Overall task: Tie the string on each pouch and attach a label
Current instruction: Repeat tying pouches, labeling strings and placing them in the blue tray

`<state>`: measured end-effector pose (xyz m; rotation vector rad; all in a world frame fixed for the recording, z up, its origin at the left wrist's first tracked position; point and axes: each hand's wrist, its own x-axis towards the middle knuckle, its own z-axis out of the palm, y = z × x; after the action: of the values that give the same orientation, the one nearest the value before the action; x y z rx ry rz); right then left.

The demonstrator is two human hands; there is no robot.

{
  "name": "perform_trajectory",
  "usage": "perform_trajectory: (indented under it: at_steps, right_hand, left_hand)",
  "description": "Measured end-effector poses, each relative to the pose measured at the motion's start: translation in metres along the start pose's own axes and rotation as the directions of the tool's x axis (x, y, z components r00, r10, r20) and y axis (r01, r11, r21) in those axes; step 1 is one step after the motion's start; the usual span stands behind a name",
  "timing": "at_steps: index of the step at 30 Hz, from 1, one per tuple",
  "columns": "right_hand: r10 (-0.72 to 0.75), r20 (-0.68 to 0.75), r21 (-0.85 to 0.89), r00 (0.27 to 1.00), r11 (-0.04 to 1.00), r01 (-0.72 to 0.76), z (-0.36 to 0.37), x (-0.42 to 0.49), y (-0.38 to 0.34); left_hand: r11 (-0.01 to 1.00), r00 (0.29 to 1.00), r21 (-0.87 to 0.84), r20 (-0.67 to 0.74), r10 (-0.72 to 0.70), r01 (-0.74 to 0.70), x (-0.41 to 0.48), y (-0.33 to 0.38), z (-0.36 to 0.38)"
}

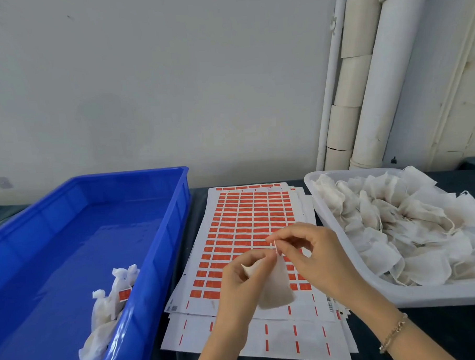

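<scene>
A person is working at a dark tabletop (441, 331), both hands raised over a fanned stack of label sheets (248, 214) that is lying at the centre of the scene. The left hand (243, 277) is holding a small white pouch (274, 289) by its gathered top, its grip curled round the cloth, while the body of the pouch is hanging down at 5 o'clock from that hand, above the lower rows of orange stickers. The right hand (313, 255), at 2 o'clock from the left, is pinching the pouch's thin string (276, 246) between thumb and forefinger, its grip pressed together on the cord just above the neck of the pouch, the other fingers loosely bent. A gold bracelet (394, 333) is showing on the right wrist. At 9 o'clock from the sheets, a blue bin (175, 209) is sitting with a few tied pouches (103, 316) leaning against its near right corner, one of them carrying an orange label (124, 295). At 3 o'clock, a white tray (440, 294) is holding a heap of loose pouches (410, 226) with strings trailing among them. Behind the tray, at 1 o'clock, white pipes (384, 78) are running up a pale wall (172, 73).
</scene>
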<state>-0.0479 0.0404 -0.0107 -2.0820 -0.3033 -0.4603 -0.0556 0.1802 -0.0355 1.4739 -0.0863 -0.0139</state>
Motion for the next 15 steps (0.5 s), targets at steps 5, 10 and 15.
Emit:
perform_trajectory:
  at_steps: [5, 10, 15]
  right_hand:
    - [-0.03, 0.024, -0.026, 0.999, 0.999, 0.03, 0.0, 0.003, -0.005]
    - [-0.036, -0.071, -0.046, 0.997, 0.998, 0.032, 0.002, 0.008, -0.004]
    - [-0.057, -0.189, -0.075, 0.98, 0.996, 0.043, -0.003, 0.023, -0.003]
  left_hand:
    - [0.998, 0.999, -0.068, -0.03, -0.013, 0.011, -0.002, 0.004, 0.003]
    - [0.997, 0.999, -0.076, -0.034, 0.013, -0.015, -0.003, 0.002, 0.002]
    - [0.997, 0.996, -0.079, 0.094, 0.001, 0.007, -0.006, -0.003, 0.003]
